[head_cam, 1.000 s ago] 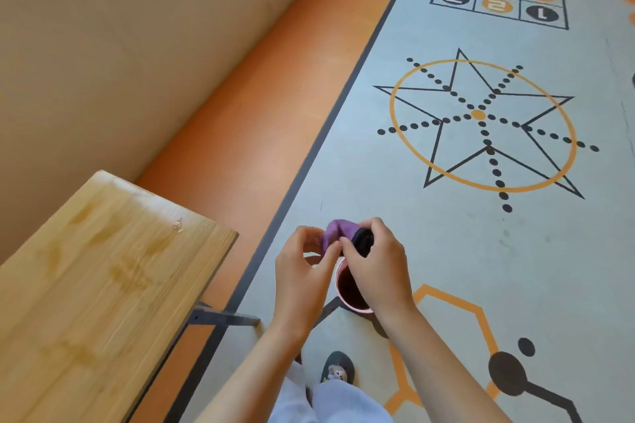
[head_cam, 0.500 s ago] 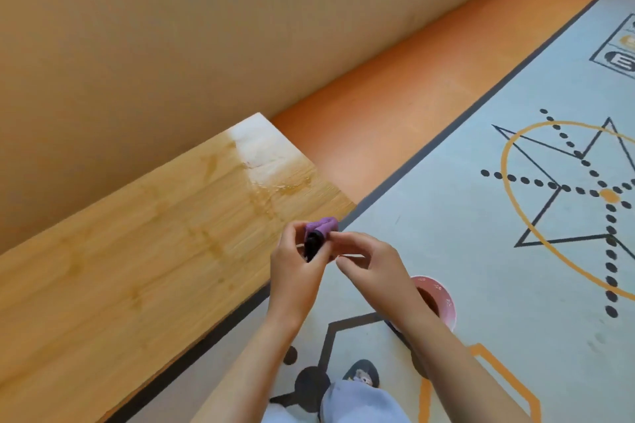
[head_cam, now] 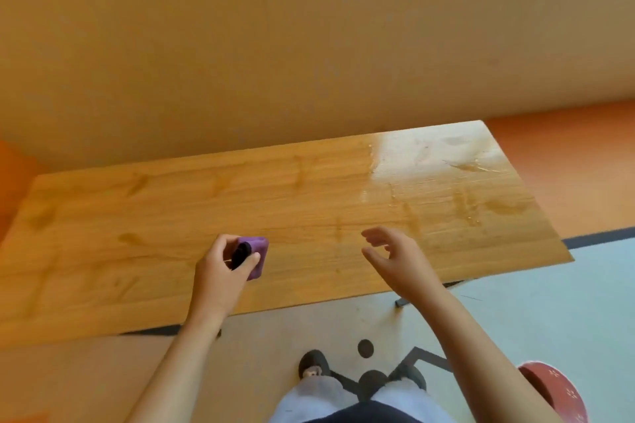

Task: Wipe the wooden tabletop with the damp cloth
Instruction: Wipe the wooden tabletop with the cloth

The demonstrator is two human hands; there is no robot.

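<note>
The small purple cloth wad with a dark fold [head_cam: 256, 256] is gripped by the left hand [head_cam: 221, 271] alone, thumb and curled fingers wrapped round it. It is held low over the front middle of the pale wooden tabletop [head_cam: 137, 216]; whether contact is made cannot be told. Half a second ago it was pinched by both hands beside the table's edge. Now the right hand [head_cam: 395, 251] is freed, fingers loosely spread, nothing held, hovering over the boards. The first stroke looks ready to be started. A wet sheen [head_cam: 429, 161] is seen at the far right corner. A rightward stroke would be met by that free hand. A red patterned bowl [head_cam: 549, 391] is left on the floor, well apart.
</note>
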